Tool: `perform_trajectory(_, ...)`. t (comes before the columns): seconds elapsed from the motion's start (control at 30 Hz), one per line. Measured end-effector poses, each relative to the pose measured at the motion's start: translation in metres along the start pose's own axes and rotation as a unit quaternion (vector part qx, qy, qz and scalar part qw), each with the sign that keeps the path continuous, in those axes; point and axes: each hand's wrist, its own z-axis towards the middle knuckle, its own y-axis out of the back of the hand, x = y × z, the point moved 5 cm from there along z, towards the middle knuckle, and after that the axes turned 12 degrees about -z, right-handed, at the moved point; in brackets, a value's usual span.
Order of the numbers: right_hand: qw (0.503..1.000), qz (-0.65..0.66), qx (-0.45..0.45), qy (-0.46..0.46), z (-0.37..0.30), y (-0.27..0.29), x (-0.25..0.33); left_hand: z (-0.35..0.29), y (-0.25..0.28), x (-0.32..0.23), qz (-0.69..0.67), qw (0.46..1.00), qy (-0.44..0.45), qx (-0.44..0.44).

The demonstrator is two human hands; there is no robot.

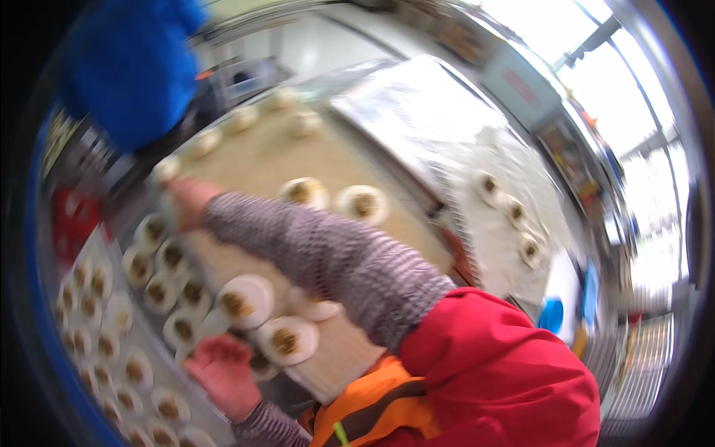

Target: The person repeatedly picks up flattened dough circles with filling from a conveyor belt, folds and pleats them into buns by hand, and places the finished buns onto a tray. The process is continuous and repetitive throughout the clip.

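Observation:
My right arm, in a knitted grey sleeve, stretches across a tan work board (246, 160). My right hand (190, 201) is at the board's far left edge, beside a pale dough ball (167, 168); its fingers are blurred and partly hidden. My left hand (226, 375) hovers lower down with loosely curled fingers apart, holding nothing I can see. Near it lie dough rounds topped with brown filling, one (289, 341) close to its right and another (246, 302) just above. Two more filled rounds, one a dough round (363, 205), lie beyond my forearm.
Several plain dough balls (243, 118) line the board's far side. At left, a tray (145, 331) carries many filled rounds. A pale cloth (491, 238) at right bears three filled rounds. A red crate (74, 223) and a large blue shape (130, 71) stand at far left.

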Motion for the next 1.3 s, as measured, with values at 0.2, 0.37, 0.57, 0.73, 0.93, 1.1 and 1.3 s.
perform_trajectory(0.2, 0.995, -0.011, -0.098, -0.007, -0.133, 0.179, -0.103, -0.015, -0.087, 0.050, 0.136, 0.985, 0.059, 0.092)
perform_trajectory(0.37, 0.891, -0.249, 0.044, -0.377, -0.356, 0.320, -0.303, -0.049, -0.152, 0.156, 0.174, 0.937, 0.227, 0.202)
perform_trajectory(0.57, 0.857, -0.092, 0.093, -0.499, -0.478, 0.305, -0.378, -0.031, -0.238, 0.320, 0.333, 0.824, 0.327, 0.321)
perform_trajectory(0.73, 0.908, -0.109, 0.026, -0.404, -0.473, 0.301, -0.382, 0.024, -0.299, 0.450, 0.582, 0.687, 0.189, 0.391)
perform_trajectory(0.93, 0.936, 0.132, -0.019, -0.327, -0.486, 0.296, -0.371, 0.032, -0.306, 0.503, 0.649, 0.557, 0.186, 0.483)
perform_trajectory(1.1, 0.853, 0.406, -0.044, -0.326, -0.492, 0.299, -0.355, 0.020, -0.321, 0.486, 0.591, 0.612, 0.141, 0.506)
perform_trajectory(1.3, 0.857, 0.482, 0.008, -0.183, -0.459, 0.306, -0.270, -0.020, -0.302, 0.403, 0.187, 0.733, 0.538, 0.372)
